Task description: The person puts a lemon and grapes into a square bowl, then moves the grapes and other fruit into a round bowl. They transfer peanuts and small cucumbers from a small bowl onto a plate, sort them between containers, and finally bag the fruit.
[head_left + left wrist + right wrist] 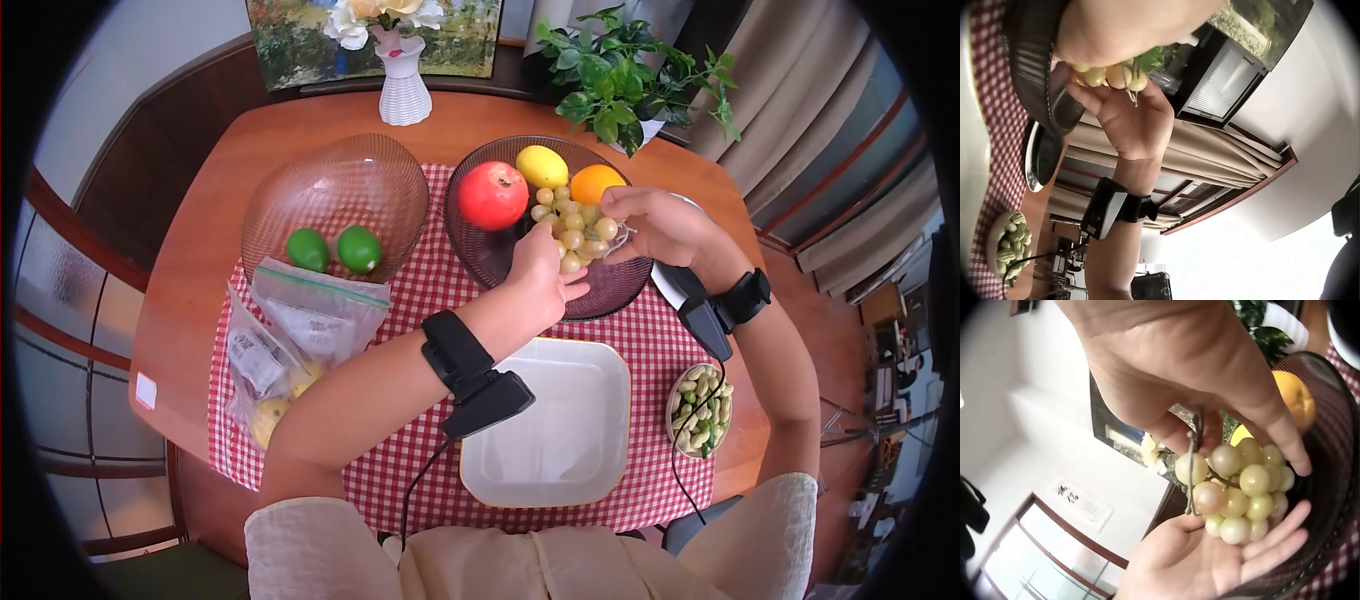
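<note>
A bunch of pale grapes (573, 236) is held above the dark purple glass bowl (480, 262). My left hand (540, 280) is under and beside the bunch; in the right wrist view this hand (1179, 559) lies palm up, its fingers extended beneath the grapes (1235, 500). From above, my right hand (665, 228) grips the bunch near its stem, its fingers partly behind the grapes in the right wrist view. In the bowl lie a red round fruit (493, 196), a yellow lemon (542, 167) and an orange (597, 185).
A clear bowl (270, 200) holds two green limes (359, 249). Plastic bags (320, 310) lie at the left, a white square dish (545, 425) near the front, and a small bowl of peanut-like pods (701, 410) at the right. Behind stand a vase (404, 90) and a plant (625, 85).
</note>
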Motion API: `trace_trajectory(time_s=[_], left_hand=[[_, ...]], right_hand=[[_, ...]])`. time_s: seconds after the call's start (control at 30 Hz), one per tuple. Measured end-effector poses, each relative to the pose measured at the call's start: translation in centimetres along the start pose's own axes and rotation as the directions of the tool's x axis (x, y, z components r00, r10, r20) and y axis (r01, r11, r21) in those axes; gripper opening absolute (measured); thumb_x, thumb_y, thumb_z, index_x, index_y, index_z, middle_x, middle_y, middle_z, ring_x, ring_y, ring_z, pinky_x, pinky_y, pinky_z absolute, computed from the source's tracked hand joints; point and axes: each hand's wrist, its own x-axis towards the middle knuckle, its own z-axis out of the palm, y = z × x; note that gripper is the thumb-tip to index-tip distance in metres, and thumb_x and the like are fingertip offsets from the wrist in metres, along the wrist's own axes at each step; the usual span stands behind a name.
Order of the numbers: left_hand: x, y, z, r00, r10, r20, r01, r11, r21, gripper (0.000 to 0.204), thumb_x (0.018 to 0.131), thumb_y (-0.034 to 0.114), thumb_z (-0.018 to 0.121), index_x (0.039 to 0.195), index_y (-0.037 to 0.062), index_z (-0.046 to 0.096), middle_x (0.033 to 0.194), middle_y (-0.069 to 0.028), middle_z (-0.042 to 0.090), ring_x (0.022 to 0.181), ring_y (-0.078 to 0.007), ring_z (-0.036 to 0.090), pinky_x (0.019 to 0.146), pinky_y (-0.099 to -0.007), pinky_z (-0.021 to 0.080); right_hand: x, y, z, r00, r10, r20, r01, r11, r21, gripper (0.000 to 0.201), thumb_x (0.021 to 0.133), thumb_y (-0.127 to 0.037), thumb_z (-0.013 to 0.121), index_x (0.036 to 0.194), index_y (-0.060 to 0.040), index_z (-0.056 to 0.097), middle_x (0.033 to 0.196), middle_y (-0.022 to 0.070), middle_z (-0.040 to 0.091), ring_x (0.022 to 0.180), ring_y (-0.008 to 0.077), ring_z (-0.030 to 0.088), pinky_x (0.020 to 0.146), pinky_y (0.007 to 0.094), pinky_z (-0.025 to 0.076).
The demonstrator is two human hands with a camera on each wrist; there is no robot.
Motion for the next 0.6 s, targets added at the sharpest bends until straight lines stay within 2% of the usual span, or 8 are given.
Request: trace_trajectory(time_s=[0.03,0.1,0.13,0.2,0.27,0.37,0.47,0.6], left_hand=[[0.2,-0.1,0.0,1.0,-0.006,0.021,0.007,0.999,-0.04,0.045,0.102,0.035,0.03,0.139,0.0105,0.037,0.136,-0.0115,0.044,0.125,-0.0297,0.046,0.109,-0.056,0.031],[0.5,-0.3,0.0,0.999,0.01,0.036,-0.008,0.998,-0.058,0.044,0.102,0.034,0.031,0.138,0.0097,0.038,0.135,-0.0112,0.046,0.123,-0.028,0.048,0.107,-0.0543,0.033],[0.5,-0.4,0.0,0.998,0.026,0.051,-0.022,0.997,-0.075,0.042,0.103,0.033,0.033,0.136,0.0089,0.04,0.134,-0.0109,0.047,0.121,-0.0264,0.05,0.106,-0.0526,0.036],[1.6,-1.4,0.1,0.998,0.066,0.016,-0.065,0.996,-0.061,0.039,0.103,0.03,0.036,0.135,0.0078,0.041,0.132,-0.0102,0.049,0.12,-0.0246,0.051,0.104,-0.05,0.039],[2.8,-2.3,0.3,0.99,0.113,-0.087,-0.119,0.991,-0.066,0.033,0.101,0.019,0.042,0.13,0.0047,0.044,0.126,-0.0086,0.053,0.112,-0.0203,0.056,0.095,-0.0397,0.048],[3.4,-3.2,0.4,0.969,0.233,-0.081,-0.234,0.972,-0.008,0.029,0.101,0.017,0.042,0.127,0.0049,0.047,0.122,-0.0084,0.056,0.107,-0.0191,0.059,0.091,-0.0348,0.05],[2.9,-3.1,0.9,0.981,0.19,-0.047,-0.191,0.981,-0.03,0.028,0.101,0.014,0.04,0.126,0.0051,0.048,0.119,-0.0081,0.057,0.104,-0.0186,0.06,0.091,-0.0319,0.05],[1.0,-2.0,1.3,0.986,0.167,0.002,-0.167,0.986,-0.018,0.029,0.101,0.015,0.038,0.127,0.0052,0.048,0.12,-0.0077,0.057,0.106,-0.018,0.06,0.093,-0.0322,0.049]], right_hand=[[-0.1,0.2,0.3,1.0,0.001,0.002,-0.001,1.0,-0.001,0.016,0.09,-0.015,0.054,0.103,-0.0058,0.057,0.107,0.007,0.056,0.104,0.0231,0.056,0.091,0.0501,0.048],[-0.4,0.9,1.2,0.991,-0.029,-0.13,0.062,0.963,0.262,0.018,0.086,-0.015,0.053,0.102,-0.0055,0.057,0.107,0.0095,0.057,0.104,0.0265,0.057,0.089,0.0507,0.049],[0.0,1.6,0.9,0.991,-0.028,-0.129,0.061,0.963,0.263,0.018,0.086,-0.015,0.053,0.102,-0.0055,0.057,0.107,0.0095,0.057,0.104,0.0265,0.057,0.089,0.0507,0.049],[1.1,3.2,0.0,0.979,0.021,-0.203,0.073,0.892,0.445,0.025,0.082,-0.015,0.053,0.105,-0.0047,0.056,0.107,0.012,0.059,0.103,0.0294,0.059,0.089,0.049,0.049],[0.3,3.2,1.7,0.98,-0.009,-0.201,0.104,0.877,0.468,0.028,0.081,-0.015,0.052,0.107,-0.0046,0.055,0.107,0.0124,0.059,0.101,0.0293,0.059,0.09,0.047,0.049],[-0.7,3.5,4.1,0.972,-0.053,-0.228,0.162,0.854,0.494,0.032,0.082,-0.014,0.053,0.113,-0.0055,0.053,0.111,0.0115,0.059,0.101,0.0266,0.059,0.092,0.0411,0.048],[-0.8,4.0,4.7,0.954,-0.175,-0.244,0.245,0.924,0.293,0.032,0.088,-0.01,0.046,0.119,-0.0031,0.054,0.117,0.0095,0.061,0.106,0.0213,0.06,0.092,0.0367,0.047],[-0.4,3.7,2.5,0.989,-0.102,-0.105,0.132,0.935,0.328,0.038,0.088,-0.008,0.049,0.126,-0.007,0.048,0.125,0.0111,0.054,0.111,0.028,0.056,0.094,0.0475,0.047]])
